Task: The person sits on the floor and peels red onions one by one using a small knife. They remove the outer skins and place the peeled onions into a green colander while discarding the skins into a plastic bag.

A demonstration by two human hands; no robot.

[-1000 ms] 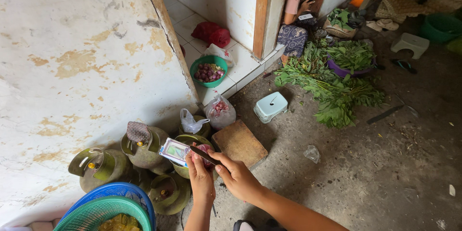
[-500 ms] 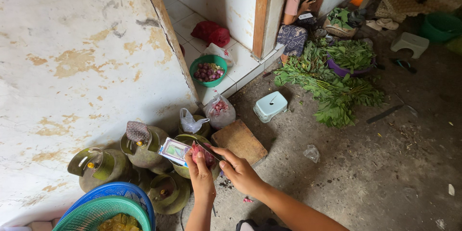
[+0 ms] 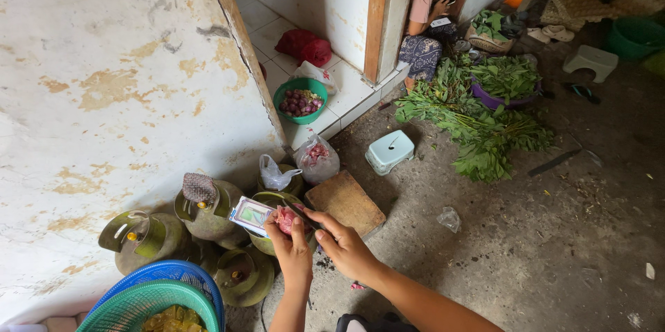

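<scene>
Barely shifted since a moment ago, left hand point(image 3: 291, 247) still pinching a reddish shallot point(image 3: 285, 219) steady above the green gas cylinders point(image 3: 208, 211), right hand point(image 3: 346, 249) closed around a knife point(image 3: 303, 215) for peeling, wooden board point(image 3: 345, 202) just beyond.

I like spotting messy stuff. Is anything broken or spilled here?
The white plastered wall is damaged: paint has flaked off in brownish patches. Loose green leafy stems sprawl across the grey concrete floor beside the purple basin, and small scraps lie scattered around.

Small white-green rectangular packet point(image 3: 251, 215) sits atop a green gas cylinder point(image 3: 270, 200).
</scene>
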